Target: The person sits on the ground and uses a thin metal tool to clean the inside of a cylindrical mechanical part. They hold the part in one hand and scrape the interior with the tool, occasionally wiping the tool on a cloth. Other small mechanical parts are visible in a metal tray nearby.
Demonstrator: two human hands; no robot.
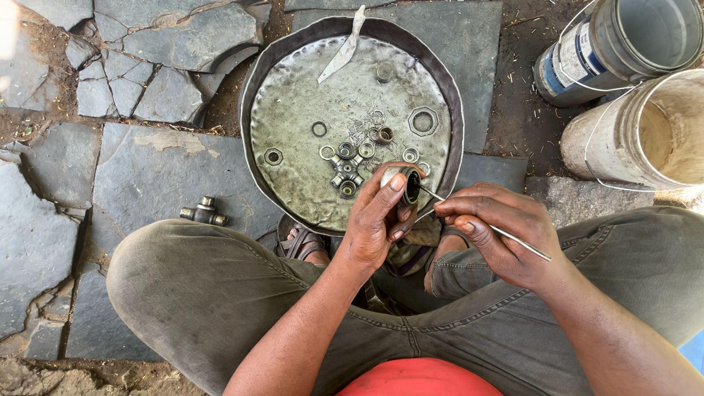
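While a small bearing cup (405, 185) is gripped in the left hand (378, 220) above the metal pan (440, 81), open end turned rightward, a thin metal rod (499, 232) pinched in the right hand (506, 231) is poked inside

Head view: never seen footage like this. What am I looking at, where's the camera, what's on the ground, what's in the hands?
There is no machine here, only a person working bare-handed. The single camera sits on their head and looks down, so you see their own arms, bent knees and sandalled feet. They sit on cracked stone slabs.

In front lies a round, dented metal pan holding small parts: a cross-shaped joint, rings, nuts, loose needle-like pins and a flat blade leaning on the far rim. A second cross-shaped joint lies on the stone outside the pan. Two buckets stand at upper right.

The left hand holds a small metal cup, open end toward the other hand. The right hand holds a thin metal rod, its tip at the cup's mouth.
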